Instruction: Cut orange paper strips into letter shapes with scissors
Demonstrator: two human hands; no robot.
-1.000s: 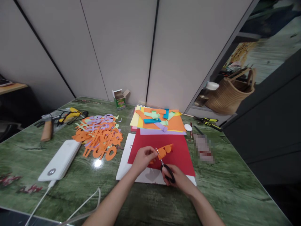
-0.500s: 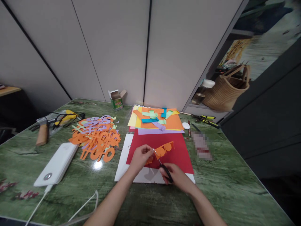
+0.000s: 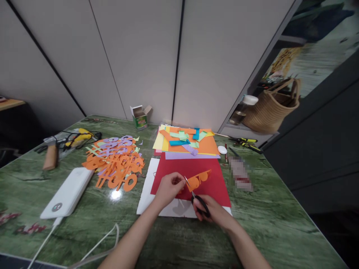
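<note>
My right hand (image 3: 209, 210) grips a pair of black-handled scissors (image 3: 202, 206), its blades pointing up and left across an orange paper strip (image 3: 198, 181) with rounded cut-outs. Thumb and fingers of my left hand (image 3: 170, 188) pinch the strip's left end, close to the blade tips. More orange paper shows partly behind the left fingers. Both hands work over a red sheet (image 3: 168, 168), which lies on a white sheet (image 3: 146, 198).
Left of the sheets lies a heap of paper cut-outs (image 3: 117, 160), with a white power bank (image 3: 67, 192) nearby. Stacked coloured paper (image 3: 207, 145) with loose strips lies behind. A small green box (image 3: 140, 120) stands at the wall; pliers (image 3: 246, 144) lie right.
My right hand and the scissors have shifted slightly right and down. The orange strip has tilted and moved a little to the right, still held by my left hand.
</note>
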